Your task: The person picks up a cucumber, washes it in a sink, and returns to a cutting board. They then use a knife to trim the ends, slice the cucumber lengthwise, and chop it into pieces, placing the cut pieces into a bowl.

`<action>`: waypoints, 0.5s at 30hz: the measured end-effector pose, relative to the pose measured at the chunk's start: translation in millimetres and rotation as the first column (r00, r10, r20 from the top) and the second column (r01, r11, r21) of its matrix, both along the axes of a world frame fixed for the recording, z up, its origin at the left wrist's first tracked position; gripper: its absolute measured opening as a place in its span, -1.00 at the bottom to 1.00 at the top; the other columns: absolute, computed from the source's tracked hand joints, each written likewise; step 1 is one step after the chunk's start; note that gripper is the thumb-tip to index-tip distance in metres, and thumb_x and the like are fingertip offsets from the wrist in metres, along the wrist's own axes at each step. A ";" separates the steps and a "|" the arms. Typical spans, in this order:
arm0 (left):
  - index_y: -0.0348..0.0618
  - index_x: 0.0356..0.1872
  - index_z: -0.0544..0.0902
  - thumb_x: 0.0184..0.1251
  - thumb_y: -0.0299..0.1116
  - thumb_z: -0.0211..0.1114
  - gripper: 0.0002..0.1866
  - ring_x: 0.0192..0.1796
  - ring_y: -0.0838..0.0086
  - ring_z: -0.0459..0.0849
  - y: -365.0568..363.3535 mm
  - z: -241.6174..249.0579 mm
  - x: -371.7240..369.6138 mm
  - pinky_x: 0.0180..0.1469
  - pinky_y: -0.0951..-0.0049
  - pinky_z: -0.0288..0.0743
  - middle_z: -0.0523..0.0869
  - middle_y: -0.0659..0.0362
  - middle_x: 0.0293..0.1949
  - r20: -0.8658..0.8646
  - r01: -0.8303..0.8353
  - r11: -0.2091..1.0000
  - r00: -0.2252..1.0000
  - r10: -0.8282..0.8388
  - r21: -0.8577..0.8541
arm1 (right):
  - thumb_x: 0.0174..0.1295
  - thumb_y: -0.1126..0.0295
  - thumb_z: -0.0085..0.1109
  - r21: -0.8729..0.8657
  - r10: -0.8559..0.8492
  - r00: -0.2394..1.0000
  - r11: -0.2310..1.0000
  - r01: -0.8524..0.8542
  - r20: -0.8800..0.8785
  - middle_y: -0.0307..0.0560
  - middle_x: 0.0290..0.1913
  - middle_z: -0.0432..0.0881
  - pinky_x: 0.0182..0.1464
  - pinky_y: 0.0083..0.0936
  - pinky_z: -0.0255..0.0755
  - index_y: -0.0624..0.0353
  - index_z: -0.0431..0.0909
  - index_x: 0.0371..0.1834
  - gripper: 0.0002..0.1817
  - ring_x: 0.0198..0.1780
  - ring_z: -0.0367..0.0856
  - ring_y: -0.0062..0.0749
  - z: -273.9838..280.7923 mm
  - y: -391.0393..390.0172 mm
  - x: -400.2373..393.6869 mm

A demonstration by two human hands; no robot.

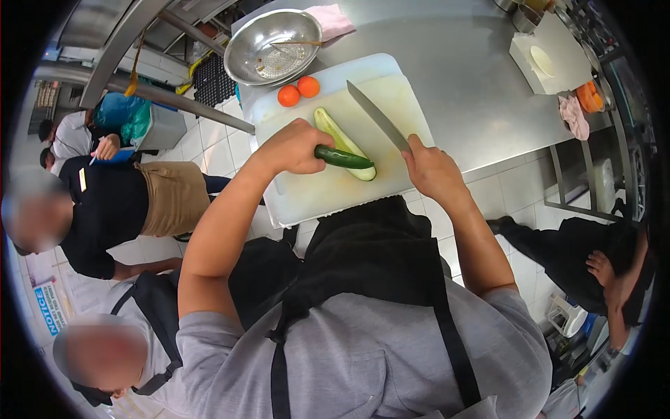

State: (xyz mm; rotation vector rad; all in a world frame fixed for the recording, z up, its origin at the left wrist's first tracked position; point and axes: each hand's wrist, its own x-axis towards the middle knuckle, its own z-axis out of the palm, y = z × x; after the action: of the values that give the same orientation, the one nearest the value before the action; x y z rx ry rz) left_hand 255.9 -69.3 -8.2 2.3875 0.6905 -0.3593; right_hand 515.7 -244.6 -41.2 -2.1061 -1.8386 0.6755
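My left hand (299, 148) is closed around one end of a dark green cucumber half (345, 158), its skin side facing up. Beneath it, another cucumber half (328, 124) lies cut face up on the white cutting board (300, 195). In my right hand (434, 167) is the handle of a large kitchen knife (377, 114), its blade angled up and left over the board, apart from the cucumber. Two tomatoes (298, 91) sit near the board's far left part. My fingers hide the cucumber's held end and most of the knife handle.
A metal colander (272, 45) with a thin stick across it stands beyond the tomatoes, beside a pink cloth (331, 21). On the steel table's (460, 91) right side are a white box (548, 56) and another cloth (574, 117). People stand to the left and right.
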 end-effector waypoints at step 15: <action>0.03 0.38 0.58 0.21 0.10 0.49 -0.27 0.46 0.22 0.47 -20.7 -29.0 4.1 0.53 -0.01 0.14 0.60 0.13 0.37 0.174 0.129 0.911 0.962 -0.211 0.392 | 0.54 0.27 0.02 0.025 -0.013 1.000 1.000 0.014 -0.012 0.26 -0.41 0.71 -0.24 0.13 0.57 0.26 0.38 -0.02 -0.76 -0.31 0.72 0.28 -1.6 -4.7 -1.6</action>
State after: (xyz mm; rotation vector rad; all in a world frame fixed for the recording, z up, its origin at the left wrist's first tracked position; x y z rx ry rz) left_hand 260.0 -90.1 -37.2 2.8117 0.4845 -0.0355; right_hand 514.1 -249.2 -42.7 -2.0924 -1.8153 0.6571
